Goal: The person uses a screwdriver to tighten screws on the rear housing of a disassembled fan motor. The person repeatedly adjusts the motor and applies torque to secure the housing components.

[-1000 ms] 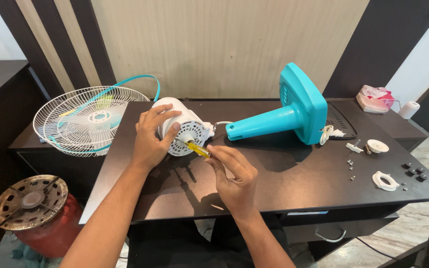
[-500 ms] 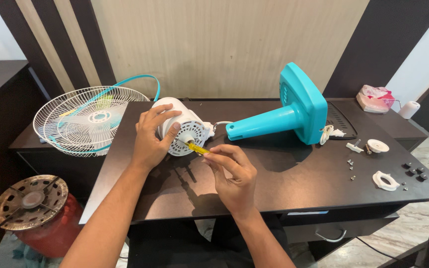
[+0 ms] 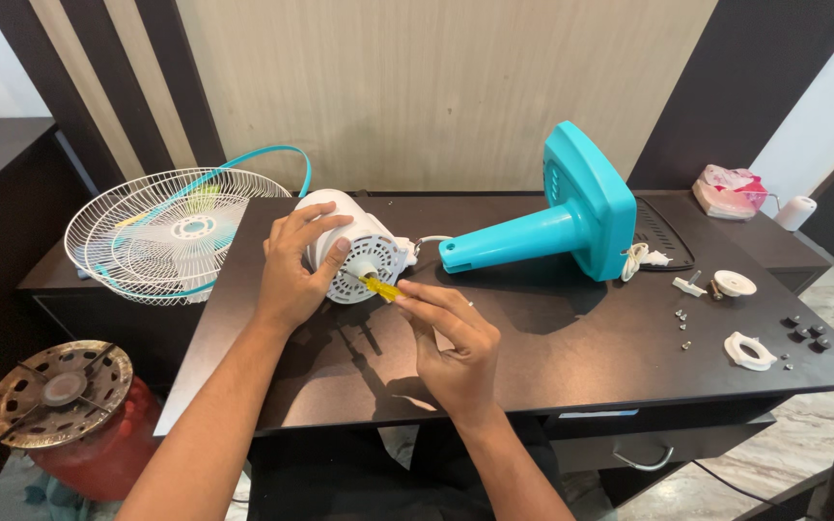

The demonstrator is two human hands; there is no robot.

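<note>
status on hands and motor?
Left hand grips white motor housing. Right hand holds yellow screwdriver, tip at housing face. Teal base lies apart, nothing blocking.

Plastic fan parts on a dark semi-gloss desk (image 3: 552, 357).
Motor housing (image 3: 345, 241): smooth white plastic, ribbed face. Screwdriver (image 3: 378, 286): translucent yellow plastic handle. Fan base (image 3: 571, 217): smooth teal plastic, slight sheen. Grille (image 3: 171, 232): white coated wire. Wall panel (image 3: 436, 87): matt light wood grain.

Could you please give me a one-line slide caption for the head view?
Left hand steadies white fan motor housing while right hand applies yellow-handled screwdriver.
</note>
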